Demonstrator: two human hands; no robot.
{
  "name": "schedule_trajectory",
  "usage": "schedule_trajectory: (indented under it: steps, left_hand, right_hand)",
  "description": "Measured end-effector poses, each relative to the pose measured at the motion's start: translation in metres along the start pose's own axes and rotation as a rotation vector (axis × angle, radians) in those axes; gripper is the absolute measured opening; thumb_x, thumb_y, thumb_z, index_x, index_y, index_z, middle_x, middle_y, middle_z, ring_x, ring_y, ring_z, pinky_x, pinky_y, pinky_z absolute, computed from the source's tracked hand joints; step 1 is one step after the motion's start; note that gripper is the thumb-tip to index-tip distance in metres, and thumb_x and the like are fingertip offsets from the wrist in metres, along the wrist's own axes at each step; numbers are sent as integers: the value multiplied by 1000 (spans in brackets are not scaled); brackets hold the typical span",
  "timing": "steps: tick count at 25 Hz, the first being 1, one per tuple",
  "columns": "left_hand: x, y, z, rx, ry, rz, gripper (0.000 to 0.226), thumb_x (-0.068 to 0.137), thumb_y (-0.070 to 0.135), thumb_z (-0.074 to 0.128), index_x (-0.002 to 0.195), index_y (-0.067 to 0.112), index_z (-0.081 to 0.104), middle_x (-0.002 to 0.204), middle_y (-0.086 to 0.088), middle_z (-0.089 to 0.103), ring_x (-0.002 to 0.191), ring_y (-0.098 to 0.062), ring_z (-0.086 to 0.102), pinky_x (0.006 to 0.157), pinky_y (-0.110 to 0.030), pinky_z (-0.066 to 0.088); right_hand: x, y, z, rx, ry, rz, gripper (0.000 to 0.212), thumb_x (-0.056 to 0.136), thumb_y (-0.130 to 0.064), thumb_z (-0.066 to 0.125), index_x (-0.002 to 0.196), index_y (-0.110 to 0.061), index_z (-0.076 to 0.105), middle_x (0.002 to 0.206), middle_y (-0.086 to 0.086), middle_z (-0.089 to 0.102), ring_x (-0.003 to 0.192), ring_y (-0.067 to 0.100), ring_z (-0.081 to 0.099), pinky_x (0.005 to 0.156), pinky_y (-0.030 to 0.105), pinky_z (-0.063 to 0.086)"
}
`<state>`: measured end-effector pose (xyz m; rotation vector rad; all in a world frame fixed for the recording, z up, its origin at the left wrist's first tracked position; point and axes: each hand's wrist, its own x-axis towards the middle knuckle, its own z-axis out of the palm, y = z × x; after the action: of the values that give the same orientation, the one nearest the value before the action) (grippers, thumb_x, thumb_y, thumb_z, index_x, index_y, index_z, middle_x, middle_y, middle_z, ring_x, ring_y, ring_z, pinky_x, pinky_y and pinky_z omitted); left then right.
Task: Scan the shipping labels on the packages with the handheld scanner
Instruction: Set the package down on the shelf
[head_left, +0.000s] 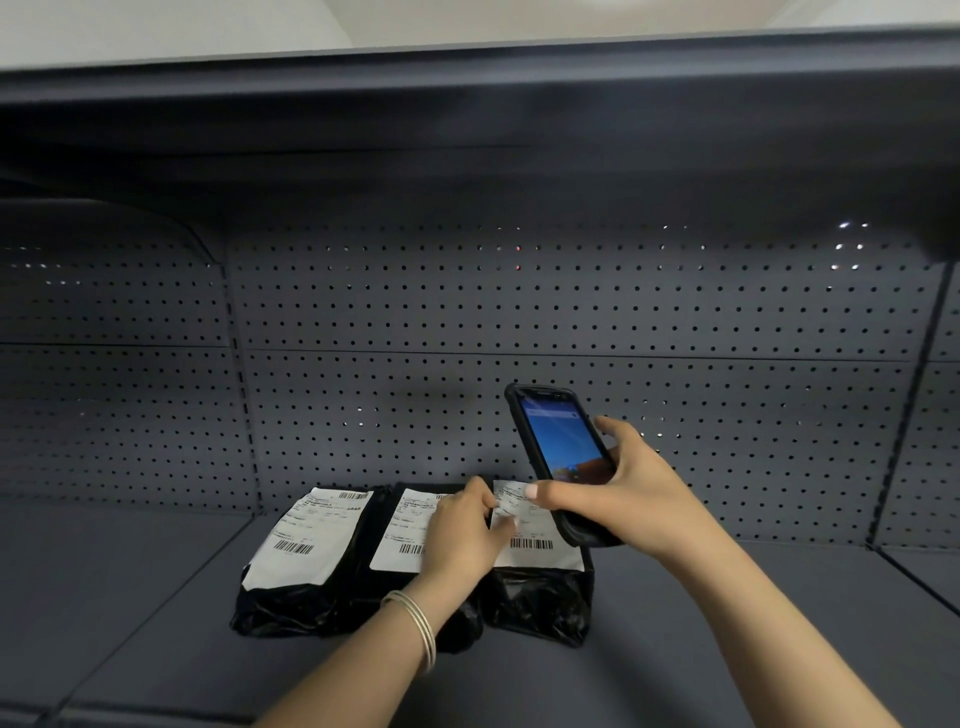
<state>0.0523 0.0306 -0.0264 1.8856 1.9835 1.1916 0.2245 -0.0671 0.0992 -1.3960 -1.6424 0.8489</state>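
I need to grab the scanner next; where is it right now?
The handheld scanner is in the right hand, right of centre in the head view, raised and tilted above the rightmost package on the shelf.

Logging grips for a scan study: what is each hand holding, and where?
Right hand grips the scanner by its lower body. Left hand presses the right package's label, holding nothing.

Shelf room around the packages

Three packages (415, 561) are blocking mid-shelf (727, 613); bare shelf is lying open either side, pegboard (519, 322) closing the back.
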Motion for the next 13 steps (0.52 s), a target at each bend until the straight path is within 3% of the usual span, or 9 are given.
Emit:
schedule_trajectory:
  steps: [3,7,10,13]
  left_hand:
    - [0,-4,-14,59,61,-13,32,78,53,59,90,25,52,96,7,64,96,-16,57,80,-34,48]
    - [9,-38,-59,222,66,-118,34,86,48,50,103,18,52,109,-1,64,108,-25,52,85,-37,41]
    - [17,-73,-81,421,-69,-299,54,88,53,44,122,12,48,129,-9,56,122,-31,47,94,-40,40]
    - [21,-88,-78,405,-245,-420,66,86,61,40,129,12,48,132,-9,54,125,-31,47,98,-40,41]
  right_hand:
    - [0,-1,2,1,-3,0,116,64,-41,91,158,-23,25,99,-9,68,98,6,64,81,25,48]
    - [-2,-2,5,5,3,6,116,64,-43,91,158,-23,26,98,-8,67,98,5,64,85,26,47]
    - [-4,-5,13,6,4,15,116,64,-43,90,158,-23,26,99,-8,68,99,6,64,86,27,46]
    - [-6,-8,24,-2,-5,27,115,64,-43,90,158,-21,26,100,-9,67,100,7,63,86,26,44]
